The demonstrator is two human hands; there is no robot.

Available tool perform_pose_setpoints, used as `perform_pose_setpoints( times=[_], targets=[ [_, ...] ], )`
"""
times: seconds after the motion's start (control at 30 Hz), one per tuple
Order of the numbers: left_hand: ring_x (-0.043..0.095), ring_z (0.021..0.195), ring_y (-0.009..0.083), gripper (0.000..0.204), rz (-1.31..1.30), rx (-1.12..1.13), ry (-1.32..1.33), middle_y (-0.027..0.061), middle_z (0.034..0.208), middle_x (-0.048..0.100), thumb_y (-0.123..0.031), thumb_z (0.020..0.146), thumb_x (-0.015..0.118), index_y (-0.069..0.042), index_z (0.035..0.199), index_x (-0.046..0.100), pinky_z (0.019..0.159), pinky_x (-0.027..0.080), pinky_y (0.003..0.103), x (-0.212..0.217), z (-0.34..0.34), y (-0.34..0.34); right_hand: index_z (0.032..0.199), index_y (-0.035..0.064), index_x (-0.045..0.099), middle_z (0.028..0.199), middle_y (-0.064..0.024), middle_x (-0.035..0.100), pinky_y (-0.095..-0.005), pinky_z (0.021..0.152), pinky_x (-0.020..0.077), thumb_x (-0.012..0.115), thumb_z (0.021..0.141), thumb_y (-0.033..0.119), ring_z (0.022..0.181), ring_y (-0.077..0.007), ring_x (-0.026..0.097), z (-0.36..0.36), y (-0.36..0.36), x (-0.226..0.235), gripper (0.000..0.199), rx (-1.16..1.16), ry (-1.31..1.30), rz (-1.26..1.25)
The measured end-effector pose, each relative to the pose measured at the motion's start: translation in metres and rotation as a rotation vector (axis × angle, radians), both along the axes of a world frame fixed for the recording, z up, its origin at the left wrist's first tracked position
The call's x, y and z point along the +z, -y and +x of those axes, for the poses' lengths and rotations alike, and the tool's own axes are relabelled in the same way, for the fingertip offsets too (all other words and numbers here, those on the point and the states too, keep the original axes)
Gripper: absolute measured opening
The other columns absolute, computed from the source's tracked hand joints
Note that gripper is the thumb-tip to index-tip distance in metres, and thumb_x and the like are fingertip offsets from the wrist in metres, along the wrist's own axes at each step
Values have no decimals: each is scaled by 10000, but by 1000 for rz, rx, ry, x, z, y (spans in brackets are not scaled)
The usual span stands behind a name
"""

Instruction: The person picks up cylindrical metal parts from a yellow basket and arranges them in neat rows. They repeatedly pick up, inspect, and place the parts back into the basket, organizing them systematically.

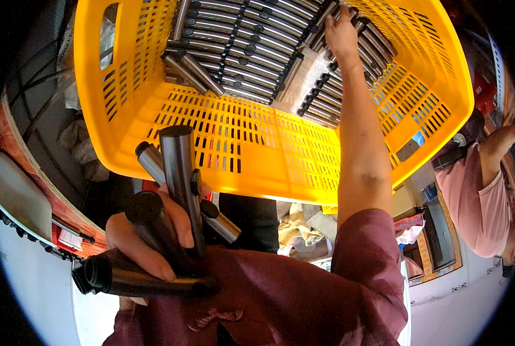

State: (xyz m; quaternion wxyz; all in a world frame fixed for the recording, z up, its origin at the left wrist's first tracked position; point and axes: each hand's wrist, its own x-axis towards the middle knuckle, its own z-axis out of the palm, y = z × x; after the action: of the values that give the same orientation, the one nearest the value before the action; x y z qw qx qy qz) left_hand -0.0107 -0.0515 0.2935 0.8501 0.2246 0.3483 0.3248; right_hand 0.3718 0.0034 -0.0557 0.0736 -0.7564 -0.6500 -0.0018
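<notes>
— What's the left hand (148, 242) got, down at the lower left of the frame?

— A bundle of metal rods (176, 173) with dark caps. The fingers are curled tight round them, held against the maroon shirt (280, 294). Some rods point up toward the crate, and one lies crosswise below the hand.

— And the right hand (341, 32)?

— Stretched to the top of the frame, inside the yellow slotted crate (240, 144). It rests on the stacked rods (240, 46) lying in rows there. The fingers bend down among them, but I can't tell whether they have closed on one.

— Anything under the rods in the crate?

— A pale sheet (303, 78) shows between the two stacks, centre top.

— Anyone else about?

— Someone in a pink top (479, 213) at the right edge, arm raised, well apart from the crate.
</notes>
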Motion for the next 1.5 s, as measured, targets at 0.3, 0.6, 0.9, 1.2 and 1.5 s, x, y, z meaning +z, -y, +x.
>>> perform_pose_setpoints(
  times=[0.3, 0.6, 0.9, 1.2, 1.5],
  targets=[
    [609, 835, 267, 140, -118, 107, -78, 138, 876, 638, -261, 771, 748, -149, 695, 716, 1054, 277, 603, 4, -4, 6, 1340, -42, 375, 927, -328, 647, -503, 811, 500, 506, 916, 243, 923, -478, 633, -33, -9, 21, 527, -279, -415, -492],
    [613, 812, 262, 157, -253, 166, -163, 140, 844, 650, -266, 766, 751, -146, 670, 724, 1054, 268, 606, 11, 0, 7, 1295, -27, 427, 897, -291, 655, -467, 775, 512, 535, 877, 163, 876, -438, 649, -34, 2, 17, 472, -248, -411, -360],
    [601, 917, 401, 145, 27, -85, 73, 203, 967, 633, -294, 772, 773, -155, 784, 736, 912, 423, 561, -12, -15, 2, 1250, -11, 480, 867, -255, 664, -432, 739, 523, 564, 838, 84, 829, -398, 665, -41, 22, 13, 431, -177, -509, -223],
    [602, 967, 418, 186, 295, -183, 337, 220, 1019, 617, -249, 756, 795, -86, 807, 722, 905, 463, 502, -39, -20, -16, 1329, -75, 448, 1008, -265, 656, -416, 840, 501, 566, 880, 101, 970, -401, 640, -66, 25, 17, 496, -406, -445, -363],
    [599, 972, 415, 188, 308, -220, 333, 216, 1028, 612, -258, 760, 792, -98, 827, 719, 913, 454, 511, -39, -22, -18, 953, -43, 608, 822, -260, 650, -479, 723, 509, 661, 845, 255, 775, -458, 624, -19, 68, 47, 321, -633, -438, -40]
  ],
)
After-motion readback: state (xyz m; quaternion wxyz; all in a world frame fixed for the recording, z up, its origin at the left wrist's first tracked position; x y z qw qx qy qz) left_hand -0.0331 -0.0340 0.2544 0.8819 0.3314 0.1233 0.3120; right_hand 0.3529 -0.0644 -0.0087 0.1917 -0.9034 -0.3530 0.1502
